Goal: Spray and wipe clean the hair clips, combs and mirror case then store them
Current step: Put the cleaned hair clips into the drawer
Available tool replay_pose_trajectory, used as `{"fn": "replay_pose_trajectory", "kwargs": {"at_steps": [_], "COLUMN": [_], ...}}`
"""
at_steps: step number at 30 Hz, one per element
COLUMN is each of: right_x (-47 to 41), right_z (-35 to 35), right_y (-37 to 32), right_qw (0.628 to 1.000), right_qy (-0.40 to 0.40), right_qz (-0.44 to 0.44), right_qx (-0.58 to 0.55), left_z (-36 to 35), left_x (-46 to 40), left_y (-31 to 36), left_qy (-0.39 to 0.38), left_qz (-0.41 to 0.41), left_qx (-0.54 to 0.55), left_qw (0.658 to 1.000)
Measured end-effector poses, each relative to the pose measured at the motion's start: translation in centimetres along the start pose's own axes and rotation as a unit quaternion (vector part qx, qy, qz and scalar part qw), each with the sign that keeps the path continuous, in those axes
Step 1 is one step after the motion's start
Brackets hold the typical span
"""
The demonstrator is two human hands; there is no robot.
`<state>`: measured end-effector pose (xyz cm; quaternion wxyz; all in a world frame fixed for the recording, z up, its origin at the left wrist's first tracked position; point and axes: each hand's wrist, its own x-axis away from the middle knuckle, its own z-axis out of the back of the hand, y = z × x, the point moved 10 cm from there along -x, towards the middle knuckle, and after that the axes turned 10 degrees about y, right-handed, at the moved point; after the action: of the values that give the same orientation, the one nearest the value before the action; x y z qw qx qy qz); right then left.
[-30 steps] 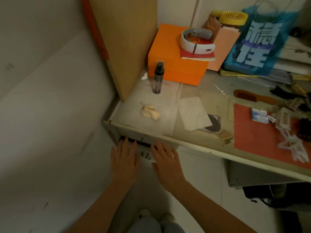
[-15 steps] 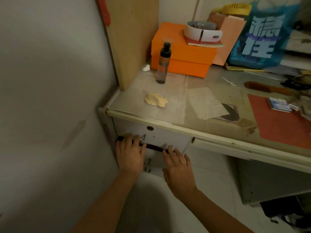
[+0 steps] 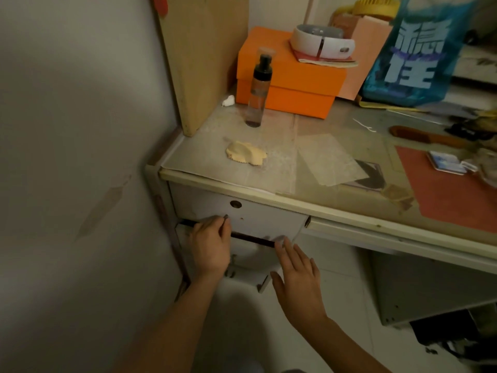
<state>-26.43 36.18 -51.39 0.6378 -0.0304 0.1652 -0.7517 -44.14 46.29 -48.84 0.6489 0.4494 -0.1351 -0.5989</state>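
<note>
Reaching below the front edge of the desk [image 3: 336,208], near its left corner, both hands meet the white top drawer [image 3: 258,219]. The left hand [image 3: 211,246] has its fingers curled over the dark handle slot [image 3: 252,239] along the drawer's lower edge, thumb lying up against the drawer face. The right hand [image 3: 297,275] is flat and released, fingers straight, their tips touching the lower right corner of the drawer front; it grasps nothing. On the desk top, a spray bottle [image 3: 258,90] with a black pump stands upright near the back left corner, just in front of an orange box [image 3: 290,76] that carries a white curved device [image 3: 322,43]. A crumpled yellow cloth [image 3: 246,153] lies near the front left edge, with a pale sheet of paper [image 3: 329,158] beside it toward the middle. Toward the right edge, a brown comb [image 3: 427,137] lies along the back of a red mat [image 3: 451,192], and a small blue-and-white mirror case [image 3: 446,162] rests on that mat; the clips at the far right edge are too blurred to make out. A blue printed bag [image 3: 416,55] stands at the back right.
</note>
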Motion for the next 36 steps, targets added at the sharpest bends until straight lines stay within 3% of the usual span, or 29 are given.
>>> {"fn": "replay_pose_trajectory", "kwargs": {"at_steps": [5, 11, 14, 19, 24, 30, 36], "right_x": [0.7, 1.6, 0.3, -1.0, -0.9, 0.2, 2.6], "right_z": [3.0, 5.9, 5.6, 5.5, 5.7, 5.4, 5.7], "right_y": [-0.8, 1.1, 1.5, 0.6, 1.1, 1.0, 0.7], "right_qw": [0.986, 0.917, 0.883, 0.856, 0.865, 0.857, 0.857], "right_qy": [0.100, 0.222, 0.183, 0.151, 0.170, 0.171, 0.176], "right_qz": [-0.016, -0.132, -0.189, -0.199, -0.212, -0.241, -0.241], "right_qx": [-0.129, -0.305, -0.389, -0.453, -0.423, -0.421, -0.421], "left_z": [1.0, 1.5, 2.1, 3.4, 7.3, 7.6, 8.2], "left_x": [1.4, 2.8, 3.5, 4.0, 2.7, -0.1, 0.7], "left_y": [-0.8, -1.9, -2.4, -2.3, -3.8, -4.6, -5.8], "left_qy": [0.003, -0.019, -0.021, -0.031, 0.058, 0.010, 0.027], "left_qz": [0.034, 0.046, 0.061, 0.102, 0.198, 0.249, 0.281], "left_qx": [0.032, 0.007, -0.003, -0.010, 0.057, 0.129, 0.174], "left_qw": [0.999, 0.999, 0.998, 0.994, 0.977, 0.960, 0.943]}}
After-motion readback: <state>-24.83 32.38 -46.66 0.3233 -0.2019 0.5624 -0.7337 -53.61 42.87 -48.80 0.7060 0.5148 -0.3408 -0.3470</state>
